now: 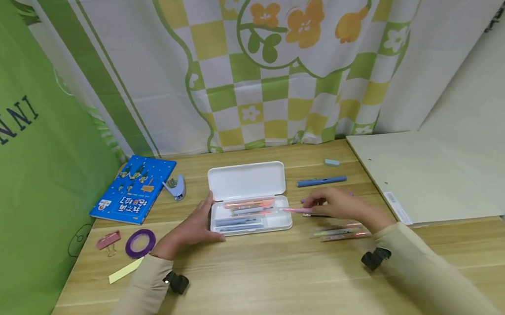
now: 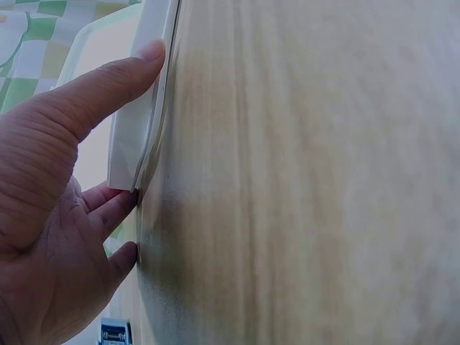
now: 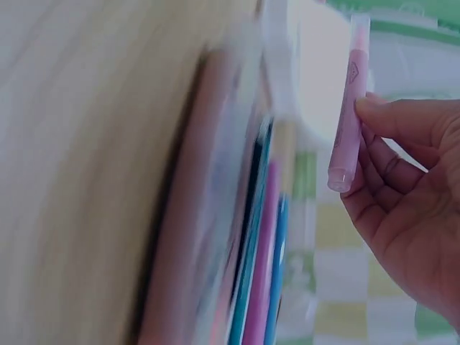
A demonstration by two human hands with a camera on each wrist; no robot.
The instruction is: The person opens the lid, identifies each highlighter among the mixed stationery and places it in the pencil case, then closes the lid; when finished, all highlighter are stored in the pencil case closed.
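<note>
A white pencil case (image 1: 214,212) lies with its lid (image 1: 246,180) up, holding several pens and markers. At its left end my left hand (image 1: 197,223) rests against it. In the left wrist view the thumb lies straight along the case wall (image 2: 133,144), the other fingers touching the end. My right hand (image 1: 334,203) pinches a pink highlighter (image 3: 350,108) between thumb and fingers, its capped end pointing at the case's right side. Below that hand lie several loose highlighters (image 1: 343,236), and a blue pen (image 1: 321,181) lies beyond it.
On the left are a blue book (image 1: 135,189), a light-blue stapler (image 1: 176,188), a pink binder clip (image 1: 108,239), purple tape (image 1: 140,243) and a yellow strip (image 1: 125,271). A light-blue eraser (image 1: 331,162) lies at the back; a large white board (image 1: 432,178) covers the right side.
</note>
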